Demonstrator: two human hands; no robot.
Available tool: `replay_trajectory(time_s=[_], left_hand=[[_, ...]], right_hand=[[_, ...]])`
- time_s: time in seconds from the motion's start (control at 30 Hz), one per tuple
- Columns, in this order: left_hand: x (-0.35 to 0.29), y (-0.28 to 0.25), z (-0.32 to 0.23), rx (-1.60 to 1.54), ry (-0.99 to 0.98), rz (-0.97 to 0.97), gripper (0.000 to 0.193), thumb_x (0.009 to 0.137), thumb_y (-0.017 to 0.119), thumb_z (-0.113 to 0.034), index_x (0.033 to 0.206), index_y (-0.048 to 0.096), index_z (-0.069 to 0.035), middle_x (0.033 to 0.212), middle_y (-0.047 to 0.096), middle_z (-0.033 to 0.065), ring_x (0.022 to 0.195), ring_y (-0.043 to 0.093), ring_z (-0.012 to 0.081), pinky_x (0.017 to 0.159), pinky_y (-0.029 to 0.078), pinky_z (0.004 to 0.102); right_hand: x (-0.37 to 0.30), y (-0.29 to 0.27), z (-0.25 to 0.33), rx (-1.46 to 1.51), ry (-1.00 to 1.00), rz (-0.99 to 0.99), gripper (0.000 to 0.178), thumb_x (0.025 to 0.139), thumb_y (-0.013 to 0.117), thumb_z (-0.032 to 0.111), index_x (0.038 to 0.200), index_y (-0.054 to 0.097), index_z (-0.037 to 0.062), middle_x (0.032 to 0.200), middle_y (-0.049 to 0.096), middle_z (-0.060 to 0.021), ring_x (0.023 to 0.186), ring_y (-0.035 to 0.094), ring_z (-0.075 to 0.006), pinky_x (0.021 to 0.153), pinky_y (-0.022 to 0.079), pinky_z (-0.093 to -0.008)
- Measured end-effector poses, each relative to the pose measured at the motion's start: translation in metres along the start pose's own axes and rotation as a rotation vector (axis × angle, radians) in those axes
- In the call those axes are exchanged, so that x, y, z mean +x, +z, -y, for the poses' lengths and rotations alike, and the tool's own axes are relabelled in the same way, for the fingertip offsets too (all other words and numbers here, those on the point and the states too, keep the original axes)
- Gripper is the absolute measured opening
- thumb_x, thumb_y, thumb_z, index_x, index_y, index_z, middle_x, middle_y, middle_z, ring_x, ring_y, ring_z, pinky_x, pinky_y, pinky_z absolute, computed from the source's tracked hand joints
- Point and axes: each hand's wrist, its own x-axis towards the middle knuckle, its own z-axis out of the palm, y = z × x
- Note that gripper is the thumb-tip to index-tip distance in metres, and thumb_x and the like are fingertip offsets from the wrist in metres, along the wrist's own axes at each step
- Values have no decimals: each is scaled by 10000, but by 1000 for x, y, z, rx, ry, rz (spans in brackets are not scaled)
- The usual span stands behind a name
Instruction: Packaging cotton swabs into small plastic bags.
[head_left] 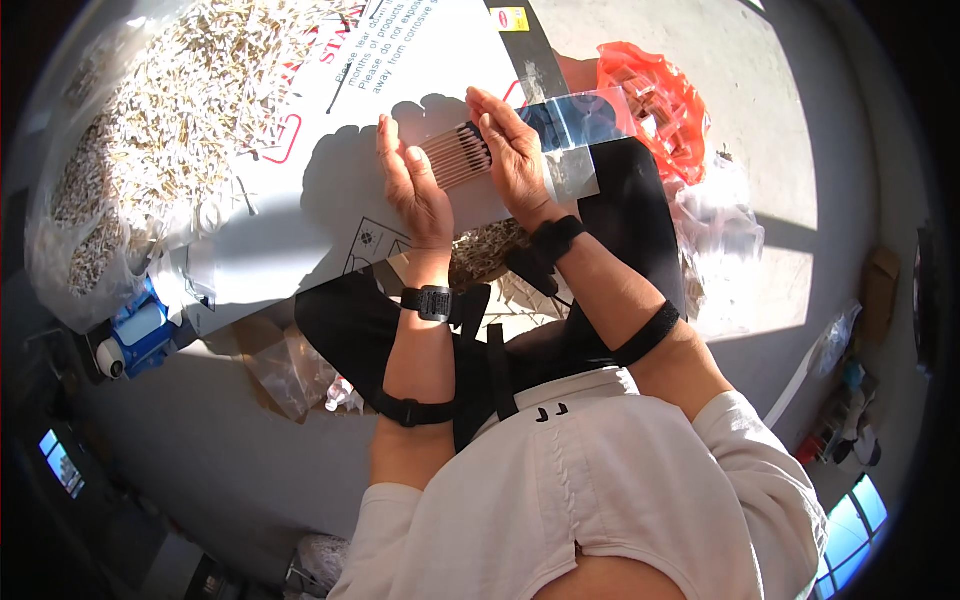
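A flat row of cotton swabs (455,160) lies between my two hands on a white printed board (330,230) across my lap. Their thin wooden sticks run crosswise, with pale tips toward the right. My left hand (415,195) stands at the row's left end, palm inward and fingers stretched out. At the right end is my right hand (515,160), its fingers also extended, beside the tips. Clear plastic sleeves with dark blue print (590,115) lie at my right hand and stick out beyond it. Whether either palm presses on the swabs is hard to make out.
A large clear bag (60,250) with a heap of loose swabs (170,130) covers the board's left side. A red plastic bag (655,100) of small packs stands at right, above a clear bag (715,235). A blue-and-white object (140,335) sits at lower left.
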Motion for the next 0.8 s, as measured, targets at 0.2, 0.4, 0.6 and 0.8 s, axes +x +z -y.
replay_trajectory(time_s=[0.2, 0.4, 0.6, 0.8], left_hand=[[0, 18, -1, -42, -21, 9, 543, 1039, 356, -368, 1404, 394, 33, 1440, 425, 218, 1355, 396, 333, 1122, 311, 418], [2, 35, -3, -35, 40, 10, 491, 1043, 365, -311, 1382, 423, 40, 1421, 443, 220, 1334, 420, 333, 1109, 331, 417], [5, 66, -11, -52, 107, 42, 448, 1045, 366, -262, 1369, 435, 39, 1406, 459, 221, 1325, 431, 339, 1100, 345, 420], [7, 72, -13, -102, 126, 40, 439, 1028, 399, -231, 1364, 455, 45, 1371, 506, 224, 1280, 480, 314, 1078, 364, 399]], right_hand=[[-2, 3, -1, 21, 7, -20, 346, 1025, 457, 116, 1332, 501, -39, 1333, 550, -126, 1256, 500, -187, 1089, 369, -299], [-1, -12, 4, 77, -11, -58, 339, 1019, 464, 101, 1318, 509, -52, 1320, 555, -144, 1254, 504, -196, 1099, 369, -310], [12, -39, 7, 50, -19, -138, 332, 1017, 459, 81, 1315, 511, -55, 1317, 556, -137, 1257, 501, -192, 1097, 373, -305], [19, -63, 20, -139, -69, -29, 329, 969, 490, 17, 1291, 542, -23, 1310, 562, -129, 1209, 533, -193, 1047, 388, -282]])
